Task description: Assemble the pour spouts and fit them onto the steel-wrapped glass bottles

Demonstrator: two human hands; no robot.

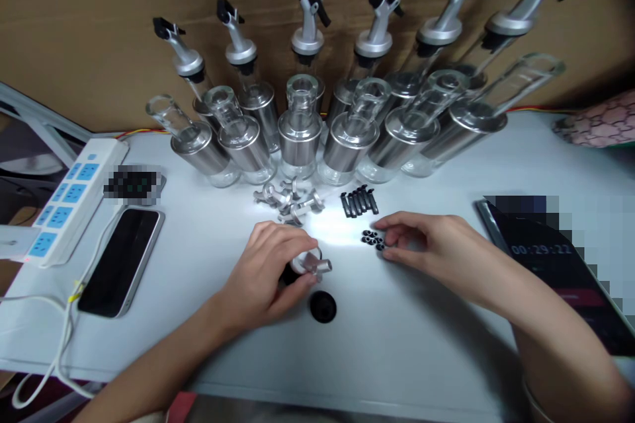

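Note:
My left hand [268, 274] grips a silver pourer spout [317, 264] between thumb and fingers, its tube pointing right; a dark part shows beneath it. Just in front lies a round black cap [323, 307]. Thumb and fingertips of my right hand [436, 244] are apart beside a small cluster of black plugs [372, 238]; the thumb is close to the nearest plug, and whether it touches I cannot tell. Behind the plugs, several black flip levers [360, 201] lie in a row. A heap of loose silver spout pieces [290, 200] sits beyond my left hand.
Several open glass bottles [300, 135] with metal sleeves form a front row; behind stand bottles with fitted pourers [307, 39]. At left are a power strip [74, 192], a phone [122, 261], a pixelated device [133, 185] and white cables [67, 330]. A timer screen [540, 264] lies right.

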